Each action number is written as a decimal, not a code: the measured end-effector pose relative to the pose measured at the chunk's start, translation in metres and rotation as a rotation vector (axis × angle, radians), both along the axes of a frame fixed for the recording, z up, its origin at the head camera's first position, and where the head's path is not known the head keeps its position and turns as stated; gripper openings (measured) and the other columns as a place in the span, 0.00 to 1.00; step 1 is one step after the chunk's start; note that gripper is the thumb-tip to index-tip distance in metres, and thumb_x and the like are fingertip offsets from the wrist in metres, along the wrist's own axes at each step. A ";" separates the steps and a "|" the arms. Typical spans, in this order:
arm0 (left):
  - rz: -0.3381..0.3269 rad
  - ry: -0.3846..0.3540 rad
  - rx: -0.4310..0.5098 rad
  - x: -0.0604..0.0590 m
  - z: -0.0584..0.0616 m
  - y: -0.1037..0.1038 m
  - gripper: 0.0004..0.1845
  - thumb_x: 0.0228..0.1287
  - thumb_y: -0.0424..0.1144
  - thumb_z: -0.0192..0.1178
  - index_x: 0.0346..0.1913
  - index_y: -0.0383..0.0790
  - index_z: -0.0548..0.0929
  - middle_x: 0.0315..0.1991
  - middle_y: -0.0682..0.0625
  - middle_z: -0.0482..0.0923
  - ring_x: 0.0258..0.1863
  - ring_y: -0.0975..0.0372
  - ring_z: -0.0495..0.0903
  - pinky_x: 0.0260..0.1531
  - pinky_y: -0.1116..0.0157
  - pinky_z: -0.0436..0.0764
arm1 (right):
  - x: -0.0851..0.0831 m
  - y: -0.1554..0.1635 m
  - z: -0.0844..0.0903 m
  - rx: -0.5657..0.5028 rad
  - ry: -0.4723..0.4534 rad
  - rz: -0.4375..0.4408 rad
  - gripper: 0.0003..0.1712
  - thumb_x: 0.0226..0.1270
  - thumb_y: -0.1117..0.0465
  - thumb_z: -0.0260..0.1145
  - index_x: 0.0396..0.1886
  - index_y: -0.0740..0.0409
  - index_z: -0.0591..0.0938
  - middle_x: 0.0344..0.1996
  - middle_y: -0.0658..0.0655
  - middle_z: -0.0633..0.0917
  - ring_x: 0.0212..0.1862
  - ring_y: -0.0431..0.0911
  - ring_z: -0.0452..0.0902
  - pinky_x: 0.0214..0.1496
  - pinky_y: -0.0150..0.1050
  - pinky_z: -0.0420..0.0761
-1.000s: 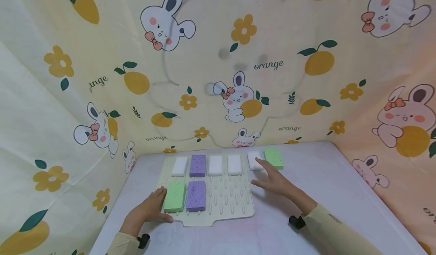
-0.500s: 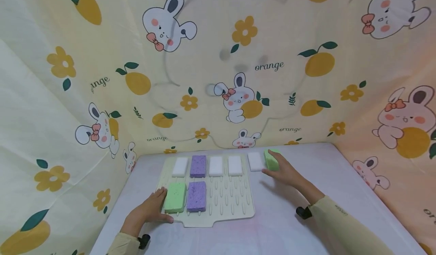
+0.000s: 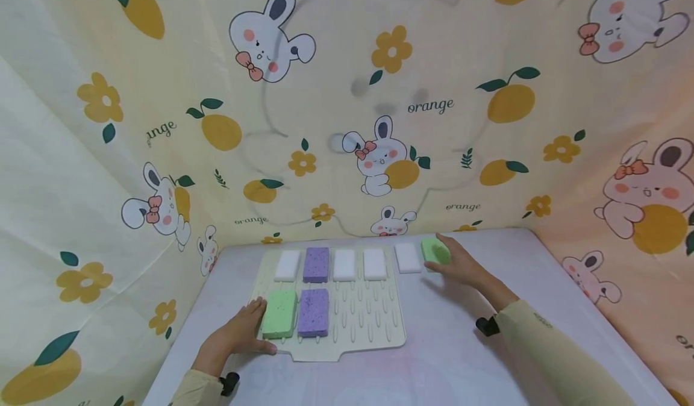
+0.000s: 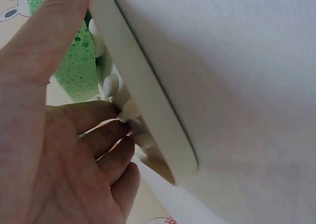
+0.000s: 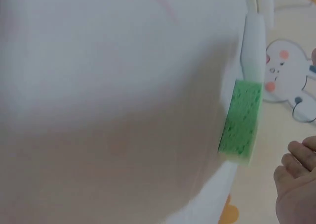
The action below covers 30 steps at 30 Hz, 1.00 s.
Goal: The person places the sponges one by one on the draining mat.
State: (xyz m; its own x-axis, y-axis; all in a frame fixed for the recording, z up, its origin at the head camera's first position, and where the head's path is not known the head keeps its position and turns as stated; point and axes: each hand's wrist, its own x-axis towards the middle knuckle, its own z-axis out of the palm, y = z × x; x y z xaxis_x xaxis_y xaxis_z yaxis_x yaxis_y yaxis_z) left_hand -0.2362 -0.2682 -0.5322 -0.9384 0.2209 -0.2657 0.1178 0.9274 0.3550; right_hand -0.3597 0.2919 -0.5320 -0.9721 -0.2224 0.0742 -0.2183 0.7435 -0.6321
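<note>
Beside the back right corner of a cream ridged tray (image 3: pixel 358 352), my right hand (image 3: pixel 463 267) hovers at a green sponge (image 3: pixel 431 249), thumb and fingers spread over its right side. The right wrist view shows the hand (image 5: pixel 298 184) apart from this sponge (image 5: pixel 241 117), its fingers loosely extended. Immediately left of the green sponge lies a white sponge (image 3: pixel 408 258). My left hand (image 3: pixel 238 331) touches the tray's front left corner, fingers along its side and thumb by the front edge. In the left wrist view, the fingertips meet the tray rim (image 4: pixel 148 95).
On the tray, the back row holds several sponges, including a white one (image 3: pixel 287 265) and a purple one (image 3: pixel 317 264). A green sponge (image 3: pixel 279 314) and a purple sponge (image 3: pixel 313 312) lie in front. A printed curtain (image 3: pixel 336 93) surrounds the white table (image 3: pixel 477 370).
My right hand has moved right, from over the white sponge beside the tray to the green sponge at the far right. My left hand stays at the tray's corner.
</note>
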 end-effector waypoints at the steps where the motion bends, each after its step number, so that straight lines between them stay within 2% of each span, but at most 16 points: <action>1: -0.001 0.000 -0.002 0.000 0.001 0.000 0.71 0.45 0.58 0.86 0.81 0.22 0.58 0.83 0.26 0.53 0.82 0.33 0.53 0.82 0.38 0.58 | -0.003 0.002 -0.001 0.004 -0.004 0.002 0.60 0.73 0.44 0.75 0.87 0.68 0.51 0.82 0.77 0.56 0.82 0.75 0.50 0.81 0.74 0.56; 9: 0.005 0.001 -0.018 0.002 0.005 0.003 0.70 0.45 0.58 0.87 0.81 0.21 0.59 0.83 0.26 0.54 0.82 0.34 0.54 0.82 0.39 0.58 | -0.021 0.012 -0.008 0.043 -0.068 0.002 0.66 0.70 0.36 0.73 0.86 0.71 0.50 0.82 0.78 0.53 0.82 0.76 0.47 0.81 0.75 0.54; 13: 0.010 0.000 -0.017 0.002 0.006 0.003 0.70 0.45 0.58 0.87 0.81 0.22 0.59 0.83 0.27 0.54 0.83 0.34 0.54 0.82 0.39 0.58 | -0.027 0.014 -0.011 0.059 -0.113 -0.001 0.68 0.70 0.35 0.73 0.86 0.71 0.47 0.83 0.78 0.50 0.82 0.76 0.45 0.82 0.75 0.52; 21: 0.013 -0.003 -0.004 0.002 0.005 0.003 0.70 0.45 0.58 0.86 0.82 0.23 0.58 0.83 0.27 0.53 0.82 0.33 0.53 0.82 0.39 0.58 | -0.034 0.017 -0.016 0.073 -0.180 -0.016 0.70 0.69 0.34 0.73 0.86 0.72 0.43 0.84 0.78 0.47 0.83 0.75 0.43 0.82 0.75 0.50; 30: 0.006 -0.001 -0.001 0.002 0.005 0.001 0.70 0.45 0.58 0.86 0.82 0.23 0.58 0.83 0.27 0.53 0.82 0.31 0.54 0.81 0.38 0.59 | -0.038 0.019 -0.020 0.086 -0.197 -0.018 0.72 0.68 0.32 0.73 0.85 0.73 0.42 0.83 0.79 0.46 0.82 0.76 0.43 0.82 0.76 0.50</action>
